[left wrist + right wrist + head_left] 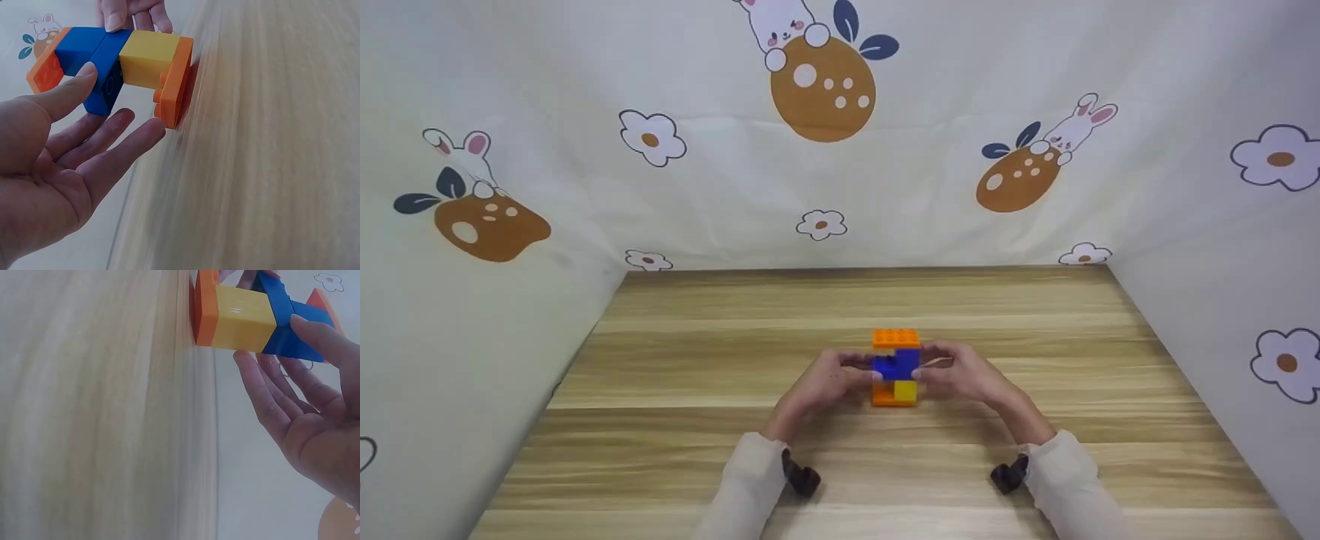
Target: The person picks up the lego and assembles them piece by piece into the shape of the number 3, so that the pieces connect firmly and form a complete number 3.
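Observation:
A small tower of toy building bricks stands on the table between the two hands. Its base is an orange brick plate (883,397), with a yellow brick (905,391) on its right part. Two blue bricks come above: a longer one (104,84) jutting left over the base, and a smaller one (908,358) at right. A studded orange plate (895,337) tops it. My left hand (826,380) pinches the jutting end of the longer blue brick, thumb in front and fingers behind. From the right, my right hand (969,375) holds the blue bricks, thumb against them.
The wooden table (697,435) stretches around the tower. Pale cloth walls printed with rabbits and flowers (821,225) rise at the back and both sides. A black wrist device (801,476) sits at each sleeve cuff.

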`<state>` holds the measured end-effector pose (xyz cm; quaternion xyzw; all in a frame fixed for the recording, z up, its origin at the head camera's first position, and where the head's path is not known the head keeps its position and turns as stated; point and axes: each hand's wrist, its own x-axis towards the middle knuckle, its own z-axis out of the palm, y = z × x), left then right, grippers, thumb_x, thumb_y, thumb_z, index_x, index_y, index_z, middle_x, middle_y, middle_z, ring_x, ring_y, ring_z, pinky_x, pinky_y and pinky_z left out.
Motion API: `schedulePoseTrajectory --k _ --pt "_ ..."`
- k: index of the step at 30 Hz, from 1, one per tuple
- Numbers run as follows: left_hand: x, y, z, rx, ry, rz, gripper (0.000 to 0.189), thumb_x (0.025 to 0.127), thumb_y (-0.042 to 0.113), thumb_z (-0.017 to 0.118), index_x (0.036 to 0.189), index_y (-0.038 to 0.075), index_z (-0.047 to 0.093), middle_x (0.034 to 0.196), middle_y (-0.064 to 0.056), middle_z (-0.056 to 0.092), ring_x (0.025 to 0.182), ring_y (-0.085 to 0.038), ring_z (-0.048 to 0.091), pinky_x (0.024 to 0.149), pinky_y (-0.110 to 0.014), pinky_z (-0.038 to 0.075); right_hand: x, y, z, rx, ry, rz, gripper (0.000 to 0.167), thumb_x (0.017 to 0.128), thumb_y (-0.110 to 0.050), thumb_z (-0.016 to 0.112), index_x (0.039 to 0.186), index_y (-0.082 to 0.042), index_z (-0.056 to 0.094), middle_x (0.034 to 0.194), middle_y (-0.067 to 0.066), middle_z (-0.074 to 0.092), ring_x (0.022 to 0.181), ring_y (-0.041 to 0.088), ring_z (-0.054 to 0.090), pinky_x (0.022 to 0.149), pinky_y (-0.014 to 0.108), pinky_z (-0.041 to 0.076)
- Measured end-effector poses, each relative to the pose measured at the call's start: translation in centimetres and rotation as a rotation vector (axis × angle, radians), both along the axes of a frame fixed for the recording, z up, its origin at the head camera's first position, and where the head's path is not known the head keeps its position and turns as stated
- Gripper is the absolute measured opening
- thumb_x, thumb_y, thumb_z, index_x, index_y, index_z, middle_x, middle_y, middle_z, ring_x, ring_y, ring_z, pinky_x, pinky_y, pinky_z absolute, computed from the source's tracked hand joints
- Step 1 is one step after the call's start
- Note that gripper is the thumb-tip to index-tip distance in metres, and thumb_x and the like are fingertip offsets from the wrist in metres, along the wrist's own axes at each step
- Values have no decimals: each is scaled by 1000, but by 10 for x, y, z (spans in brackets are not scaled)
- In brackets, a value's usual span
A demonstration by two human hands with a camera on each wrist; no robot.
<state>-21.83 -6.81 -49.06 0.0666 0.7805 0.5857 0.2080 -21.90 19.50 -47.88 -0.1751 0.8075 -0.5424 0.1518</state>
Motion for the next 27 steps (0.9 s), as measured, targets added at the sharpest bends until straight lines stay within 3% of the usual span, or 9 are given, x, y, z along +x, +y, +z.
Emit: schedulePoseTrajectory --k 9,16,27 --pt "0 6 -1 70 -23 70 51 93 32 72 133 2 62 125 -16 70 100 -24 73 78 -39 62 -3 -8 -3 20 -55 -101 52 95 -26 69 136 2 56 128 23 63 112 30 65 90 39 59" --pt "-2 11 -5 77 -26 132 51 94 32 71 134 3 61 122 -15 70 95 -23 73 75 -38 63 -7 -11 -6 19 -44 -105 52 97 -26 66 137 7 53 129 25 63 113 30 64 93 42 58" --pt "-5 12 -6 101 -18 110 49 96 32 67 135 4 59 120 -13 70 92 -23 74 74 -39 63 -14 -15 -10 -101 -223 -148 57 100 -23 63 144 7 43 134 27 58 116 31 65 98 43 56"
